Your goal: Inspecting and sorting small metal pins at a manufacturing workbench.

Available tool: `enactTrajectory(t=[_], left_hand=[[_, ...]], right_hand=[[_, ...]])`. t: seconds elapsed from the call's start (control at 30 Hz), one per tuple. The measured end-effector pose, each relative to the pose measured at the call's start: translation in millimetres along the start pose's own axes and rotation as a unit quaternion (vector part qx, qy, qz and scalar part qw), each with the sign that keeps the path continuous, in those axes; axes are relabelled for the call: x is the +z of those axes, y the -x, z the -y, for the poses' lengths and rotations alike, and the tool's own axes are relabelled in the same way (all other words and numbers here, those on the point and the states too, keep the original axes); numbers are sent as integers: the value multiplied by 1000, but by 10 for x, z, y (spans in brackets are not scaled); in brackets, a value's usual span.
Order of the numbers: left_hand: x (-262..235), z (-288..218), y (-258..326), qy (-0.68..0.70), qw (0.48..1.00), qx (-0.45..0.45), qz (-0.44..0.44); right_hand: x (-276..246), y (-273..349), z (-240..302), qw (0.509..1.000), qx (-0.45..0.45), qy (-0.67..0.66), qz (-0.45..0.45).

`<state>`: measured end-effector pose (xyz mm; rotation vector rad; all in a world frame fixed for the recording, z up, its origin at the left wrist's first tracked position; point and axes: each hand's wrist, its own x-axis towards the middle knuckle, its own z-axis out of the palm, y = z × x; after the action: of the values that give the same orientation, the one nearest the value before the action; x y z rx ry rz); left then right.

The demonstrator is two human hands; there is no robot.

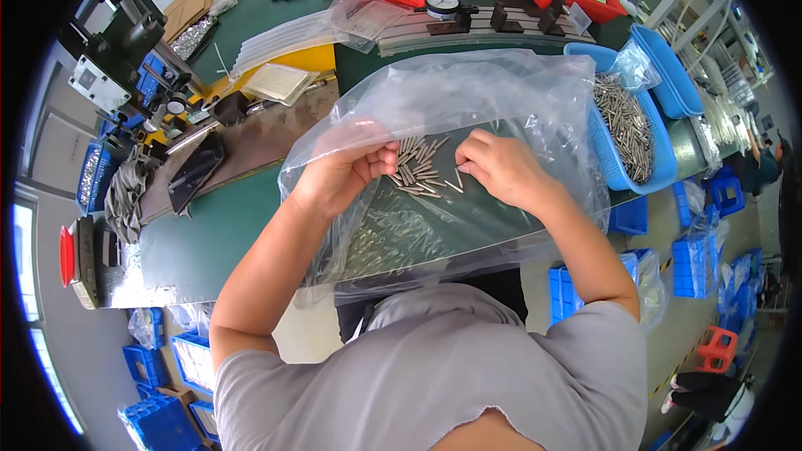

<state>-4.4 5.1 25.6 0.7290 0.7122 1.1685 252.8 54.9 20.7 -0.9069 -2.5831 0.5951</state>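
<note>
Beside me, slender metal pins (411,174) lie heaped amid crinkled clear plastic (501,83), between the curled left hand (334,177) and bunched right hand (505,169); I can't tell whether either pinches anything. Similar pins fill a blue basket (664,150).

Slim silvery metal pins (419,174) lie loosely heaped — pointing various ways — amid clear, wrinkled plastic (468,83).

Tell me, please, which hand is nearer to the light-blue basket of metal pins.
Right: the right hand is left of the light-blue basket; the left hand is farther left, beyond the loose pins.
</note>
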Motion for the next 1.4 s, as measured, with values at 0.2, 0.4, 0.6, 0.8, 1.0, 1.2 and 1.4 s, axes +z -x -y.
enactTrajectory(t=[0.2, 0.4, 0.6, 0.8, 1.0, 1.2, 1.4], left_hand=[[183, -254, 177, -182, 976, -115, 32], [229, -555, 326, -198, 979, -39, 31], [-251, -686, 16, -257, 961, 53, -85], [-644, -588, -265, -200, 976, 12, -84], [-777, -538, -314, -198, 972, -1, -128], [-451, -893, -51, -95, 992, 25, -73], [677, -589, 330, -129, 987, 61, -77]], right_hand=[[-120, -34, 41, 999, 7, 36, 6], [-585, -243, 137, 985, -9, -124, -120], [-688, -694, -187, 862, 102, -494, 51], [-213, -782, -1046, 599, 178, -781, 7], [-99, -798, -1057, 542, 266, -794, -71], [-87, -746, -827, 654, 222, -717, -91], [-177, -742, -706, 755, 187, -614, -136]])
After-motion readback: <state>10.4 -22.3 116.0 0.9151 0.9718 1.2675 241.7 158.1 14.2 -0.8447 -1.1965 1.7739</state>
